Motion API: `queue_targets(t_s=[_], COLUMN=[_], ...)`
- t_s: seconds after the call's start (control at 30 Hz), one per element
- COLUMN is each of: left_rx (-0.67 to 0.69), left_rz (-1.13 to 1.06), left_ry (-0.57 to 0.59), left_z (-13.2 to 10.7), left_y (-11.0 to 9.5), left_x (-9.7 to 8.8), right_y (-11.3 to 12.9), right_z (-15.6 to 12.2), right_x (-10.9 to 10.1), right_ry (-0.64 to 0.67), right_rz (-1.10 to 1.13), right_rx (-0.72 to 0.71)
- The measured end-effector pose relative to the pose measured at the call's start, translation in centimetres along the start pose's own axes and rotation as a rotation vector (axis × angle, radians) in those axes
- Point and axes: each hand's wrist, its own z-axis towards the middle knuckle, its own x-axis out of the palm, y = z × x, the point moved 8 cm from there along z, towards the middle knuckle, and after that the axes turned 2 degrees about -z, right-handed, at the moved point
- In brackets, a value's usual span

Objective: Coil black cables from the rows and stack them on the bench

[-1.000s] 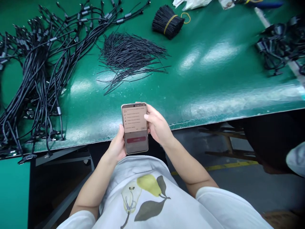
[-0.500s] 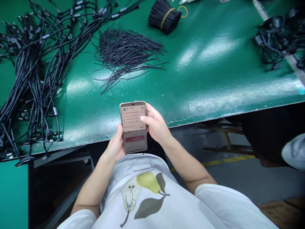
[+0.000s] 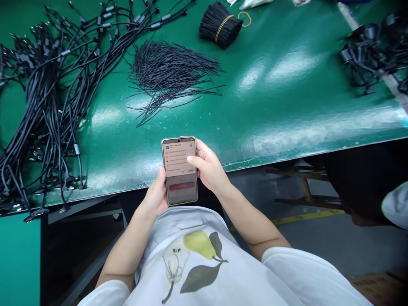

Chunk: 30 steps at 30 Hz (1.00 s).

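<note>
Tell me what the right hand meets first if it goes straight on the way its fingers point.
The slim smartphone with a lit screen comes first: the right hand grips it, thumb on the screen. Past it, probably the green workbench top, though depth is unclear.

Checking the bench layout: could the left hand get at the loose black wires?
Probably yes: the left hand holds a phone, but nothing lies between it and the loose black wires.

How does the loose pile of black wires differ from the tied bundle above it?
The loose pile lies fanned flat; the bundle is packed tight. The bundle is bound by a yellow band; the pile has no band. Both are thin black strands on the green bench.
</note>
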Motion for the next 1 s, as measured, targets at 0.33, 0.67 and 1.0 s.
queue_targets(t_s=[0.33,0.67,1.0], left_rx=[0.027,0.041,0.015], left_rz=[0.013,0.021,0.013], left_ry=[-0.016,0.017,0.004], left_z=[-0.13,0.02,-0.05], left_y=[-0.27,-0.31,-0.22], left_x=[0.39,0.29,0.42], right_y=[-0.15,-0.76,-0.18], right_z=[-0.05,-0.23,-0.37], right_x=[-0.03,-0.15,0.06], right_ry=[0.013,0.024,0.081], right_rz=[-0.018,-0.029,0.048], right_rx=[0.012,0.070,0.051])
